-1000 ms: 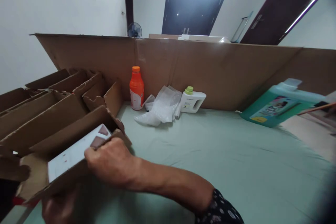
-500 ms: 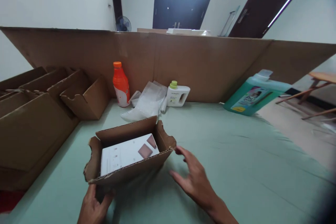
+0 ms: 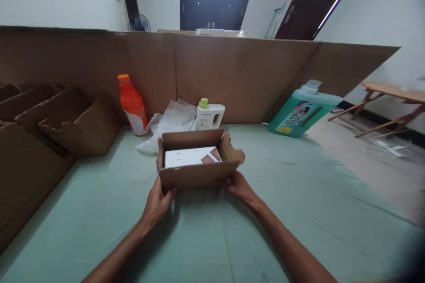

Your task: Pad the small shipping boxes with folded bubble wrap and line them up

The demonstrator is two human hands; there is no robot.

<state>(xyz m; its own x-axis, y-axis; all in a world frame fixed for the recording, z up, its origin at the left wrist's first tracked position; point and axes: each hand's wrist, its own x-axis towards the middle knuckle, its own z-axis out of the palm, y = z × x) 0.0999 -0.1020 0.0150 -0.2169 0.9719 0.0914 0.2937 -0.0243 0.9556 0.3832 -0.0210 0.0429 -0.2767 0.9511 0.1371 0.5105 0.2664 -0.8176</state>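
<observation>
Now that the right hand point(image 3: 239, 187) has closed in from open air, both hands grip the cardboard box point(image 3: 197, 161), white carton point(image 3: 191, 157) inside, resting mid-counter point(image 3: 299, 212); left hand point(image 3: 156, 203) fingers clasp its near-left corner: box steadied, squared forward.

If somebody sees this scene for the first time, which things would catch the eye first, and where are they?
First, the open cardboard box in the middle of the green surface, with the left hand and right hand at its near corners and a white packet inside. Next, the bright orange bottle standing behind it to the left, and the teal jug leaning against the cardboard wall at the right.
</observation>
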